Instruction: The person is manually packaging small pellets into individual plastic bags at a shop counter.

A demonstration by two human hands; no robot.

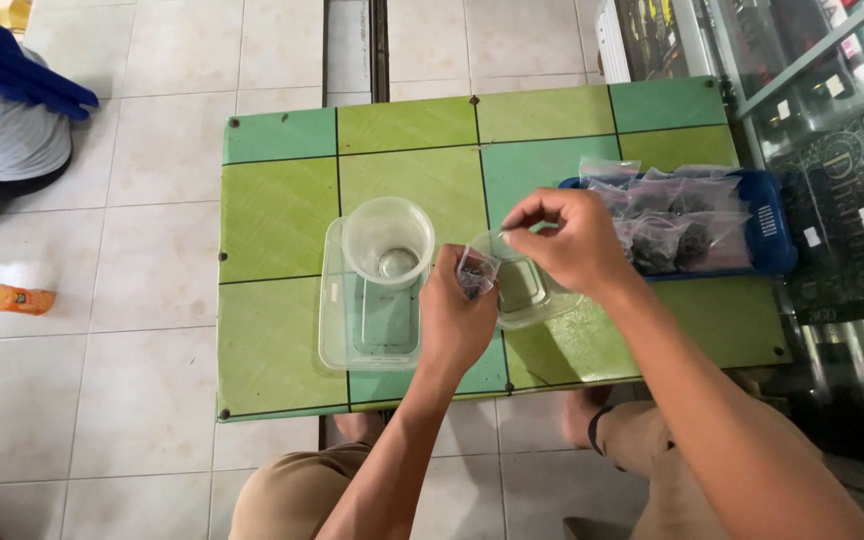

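So from the head cam, my left hand (457, 320) has its grip closed around a small clear plastic pouch (475, 270) with something dark inside, holding it upright with the open mouth facing up, just above the front half of the tabletop (282, 215). My right hand (567, 240) sits up and to the right of it, fingers pinched together on something thin and pale; can't tell what it is, too small. Key relation: the pouch is down-left of the right pinch, close but not touching, with its long axis running roughly vertical toward the camera. The right hand is the nearer one to the pouch mouth.

Under the right hand there's a clear shallow container (522, 290). Left of the pouch is a clear round cup (388, 240) sitting on a clear rectangular tray (370, 300). Behind the right hand, a blue basket (767, 235) holds more filled little bags with the same dark stuff. The pouch itself looks thin and crinkly, contents bunched low. There's an orange drink bottle (2, 297) lying on the tiled floor off to the left.
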